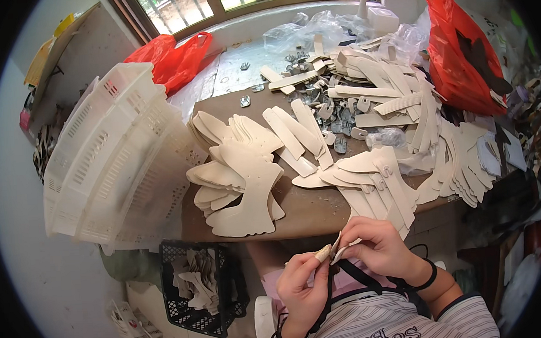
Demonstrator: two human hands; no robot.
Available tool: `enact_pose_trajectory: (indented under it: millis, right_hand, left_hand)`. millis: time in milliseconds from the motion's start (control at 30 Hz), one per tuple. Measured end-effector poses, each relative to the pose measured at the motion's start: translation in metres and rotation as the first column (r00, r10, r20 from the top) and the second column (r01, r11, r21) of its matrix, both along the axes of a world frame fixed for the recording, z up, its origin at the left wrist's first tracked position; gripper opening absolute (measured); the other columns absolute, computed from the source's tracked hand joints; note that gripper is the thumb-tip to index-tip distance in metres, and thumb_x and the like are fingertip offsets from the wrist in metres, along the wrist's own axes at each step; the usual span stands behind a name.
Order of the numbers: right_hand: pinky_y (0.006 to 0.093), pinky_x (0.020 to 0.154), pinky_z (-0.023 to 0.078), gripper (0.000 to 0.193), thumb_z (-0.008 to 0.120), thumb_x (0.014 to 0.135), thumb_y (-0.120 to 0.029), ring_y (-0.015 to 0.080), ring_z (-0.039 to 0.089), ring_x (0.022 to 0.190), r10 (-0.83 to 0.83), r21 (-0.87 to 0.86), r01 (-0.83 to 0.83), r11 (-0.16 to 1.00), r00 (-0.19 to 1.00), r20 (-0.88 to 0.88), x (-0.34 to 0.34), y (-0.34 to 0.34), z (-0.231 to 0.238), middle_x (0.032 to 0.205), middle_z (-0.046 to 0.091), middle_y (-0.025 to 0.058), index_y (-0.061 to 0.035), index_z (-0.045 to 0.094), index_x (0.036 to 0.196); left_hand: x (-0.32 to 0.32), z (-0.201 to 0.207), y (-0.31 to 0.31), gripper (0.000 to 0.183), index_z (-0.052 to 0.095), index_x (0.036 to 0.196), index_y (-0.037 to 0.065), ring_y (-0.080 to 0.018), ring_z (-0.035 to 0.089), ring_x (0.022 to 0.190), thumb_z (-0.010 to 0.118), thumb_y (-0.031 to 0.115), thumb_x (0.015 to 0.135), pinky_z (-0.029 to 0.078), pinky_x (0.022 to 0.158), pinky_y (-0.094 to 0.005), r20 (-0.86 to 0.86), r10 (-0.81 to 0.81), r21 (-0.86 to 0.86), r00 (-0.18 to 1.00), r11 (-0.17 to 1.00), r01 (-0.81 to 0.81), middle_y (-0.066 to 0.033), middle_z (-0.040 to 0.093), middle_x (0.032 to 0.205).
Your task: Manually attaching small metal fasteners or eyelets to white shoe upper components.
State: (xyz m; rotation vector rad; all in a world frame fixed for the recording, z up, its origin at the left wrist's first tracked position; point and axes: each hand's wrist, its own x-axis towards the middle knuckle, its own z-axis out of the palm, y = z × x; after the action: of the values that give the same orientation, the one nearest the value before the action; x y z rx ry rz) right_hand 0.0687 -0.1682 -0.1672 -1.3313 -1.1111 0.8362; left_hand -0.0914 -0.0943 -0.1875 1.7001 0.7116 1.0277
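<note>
Small cream piece is pinched between fingertips of left grip and right grip, fanned cream cutouts just beyond them on brown surface, stacked cutouts beyond to the left, metal clips farther out, black crate left of left grip.

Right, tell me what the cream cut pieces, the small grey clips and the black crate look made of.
Cream cut pieces: possibly leather or synthetic sheet, matte; smooth, thin and flat.
Small grey clips: likely metal, with a dull shine and bright glints.
Black crate: probably moulded plastic; regular lattice walls.
</note>
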Motion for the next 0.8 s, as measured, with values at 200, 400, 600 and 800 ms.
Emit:
enact_pose_trajectory:
  millis: [200, 400, 600, 800]
  right_hand:
    - [0.0238, 0.078, 0.053, 0.021, 0.060, 0.085, 0.010, 0.0136, 0.061, 0.086, -0.039, -0.026, 0.034, 0.999, 0.975, -0.220, -0.016, -0.002, -0.002, 0.096, 0.060, 0.0086, 0.0034, 0.061, 0.105]
    - [0.0223, 0.084, 0.049, 0.022, 0.059, 0.090, 0.006, 0.0083, 0.056, 0.093, 0.094, -0.008, -0.116, 0.993, 0.842, -0.531, -0.027, -0.005, -0.018, 0.100, 0.054, 0.0036, 0.0021, 0.056, 0.111]
    - [0.0237, 0.075, 0.052, 0.017, 0.063, 0.088, 0.005, 0.0103, 0.059, 0.088, 0.028, -0.036, -0.038, 0.999, 0.970, -0.240, -0.035, -0.006, -0.015, 0.097, 0.054, 0.0057, 0.0018, 0.057, 0.103]
    - [0.0257, 0.062, 0.053, 0.023, 0.072, 0.080, 0.005, 0.0129, 0.062, 0.077, -0.229, 0.243, 0.241, 0.940, 0.970, -0.077, -0.051, -0.004, -0.009, 0.095, 0.060, 0.0076, -0.0005, 0.060, 0.099]
  left_hand:
    - [-0.005, 0.009, 0.000, 0.028, 0.071, 0.098, 0.000, -0.0152, 0.064, 0.072, 0.080, -0.005, 0.071, 0.051, 0.064, -0.0241, -0.045, -0.044, 0.041, 0.998, 0.998, 0.045, -0.0099, 0.067, 0.089]
    - [-0.016, 0.004, -0.005, 0.024, 0.069, 0.095, -0.001, -0.0157, 0.065, 0.071, 0.079, -0.004, 0.073, 0.053, 0.060, -0.0242, -0.059, 0.025, 0.127, 0.998, 0.992, -0.017, -0.0100, 0.068, 0.091]
    - [-0.021, -0.002, -0.008, 0.032, 0.067, 0.103, -0.001, -0.0151, 0.067, 0.072, 0.077, -0.006, 0.073, 0.053, 0.064, -0.0241, -0.059, 0.032, -0.081, 0.998, 0.996, -0.037, -0.0102, 0.069, 0.086]
    - [-0.026, -0.010, -0.014, 0.031, 0.063, 0.109, -0.003, -0.0196, 0.064, 0.098, 0.070, -0.009, 0.079, 0.052, 0.084, -0.0301, 0.228, -0.031, -0.169, 0.973, 0.983, 0.071, -0.0126, 0.063, 0.102]
